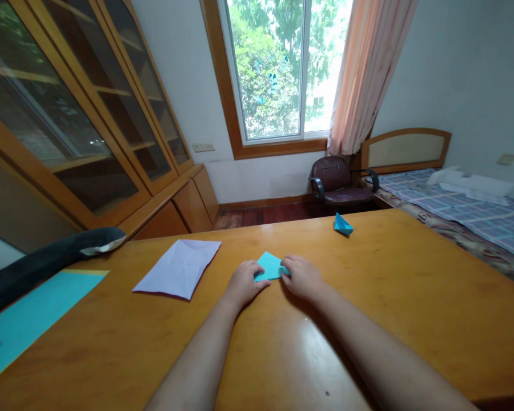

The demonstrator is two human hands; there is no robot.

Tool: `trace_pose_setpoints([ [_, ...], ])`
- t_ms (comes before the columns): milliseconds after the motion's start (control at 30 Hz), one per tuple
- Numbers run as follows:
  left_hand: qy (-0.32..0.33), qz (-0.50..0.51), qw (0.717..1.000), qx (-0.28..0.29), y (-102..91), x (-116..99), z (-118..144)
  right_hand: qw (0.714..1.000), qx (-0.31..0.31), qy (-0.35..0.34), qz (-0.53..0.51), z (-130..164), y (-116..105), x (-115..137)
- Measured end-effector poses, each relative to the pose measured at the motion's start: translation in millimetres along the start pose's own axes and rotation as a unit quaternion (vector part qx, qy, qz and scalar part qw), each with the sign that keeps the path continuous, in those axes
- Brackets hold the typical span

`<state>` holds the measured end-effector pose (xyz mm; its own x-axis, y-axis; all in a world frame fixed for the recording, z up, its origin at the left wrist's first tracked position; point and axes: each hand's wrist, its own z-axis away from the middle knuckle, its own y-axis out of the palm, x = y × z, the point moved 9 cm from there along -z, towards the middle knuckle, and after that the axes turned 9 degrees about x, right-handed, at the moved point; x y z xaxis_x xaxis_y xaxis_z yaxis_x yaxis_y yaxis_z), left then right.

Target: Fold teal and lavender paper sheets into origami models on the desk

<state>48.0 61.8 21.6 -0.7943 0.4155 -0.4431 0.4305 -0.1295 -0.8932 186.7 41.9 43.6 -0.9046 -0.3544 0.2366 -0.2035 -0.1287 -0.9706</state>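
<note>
The wooden table (411, 297) spreads under your fingers. Well to their left lies a creased lavender sheet (179, 267); beyond them to the right sits a small blue folded paper boat (342, 225). Your left hand (245, 283) and right hand (303, 277) press curled fingertips onto the folded turquoise paper (270, 266) between them.

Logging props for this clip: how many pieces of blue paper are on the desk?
3: a folded piece under both hands, a small folded one at the far edge, a flat sheet at left.
</note>
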Motion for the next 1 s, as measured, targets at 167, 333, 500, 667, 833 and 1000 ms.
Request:
trace_pose_setpoints([
  [167, 0.003, -0.015, 1.000, 0.006, 1.0, -2.2, -0.7, 0.999, -0.002, -0.047, -0.021, -0.8, 10.8, 9.8],
  [333, 0.028, -0.015, 0.999, 0.019, 2.6, -8.3, -0.7, 0.999, -0.007, -0.046, -0.009, -0.5, 9.9, 6.7],
  [500, 0.041, -0.016, 0.999, 0.028, 3.5, -12.3, -0.3, 0.999, 0.008, -0.046, 0.004, 1.0, 8.3, 6.1],
  [667, 0.059, -0.028, 0.997, 0.042, 3.9, -19.4, 1.4, 0.998, 0.022, -0.065, 0.008, 0.0, 10.1, 8.3],
  [833, 0.074, -0.071, 0.993, 0.058, 3.8, -30.7, 3.3, 0.997, 0.006, -0.072, -0.002, -2.3, 11.6, 6.5],
  [1000, 0.072, -0.066, 0.993, 0.058, 2.0, -36.3, 4.8, 0.998, -0.009, -0.070, -0.004, -3.1, 12.1, 5.9],
])
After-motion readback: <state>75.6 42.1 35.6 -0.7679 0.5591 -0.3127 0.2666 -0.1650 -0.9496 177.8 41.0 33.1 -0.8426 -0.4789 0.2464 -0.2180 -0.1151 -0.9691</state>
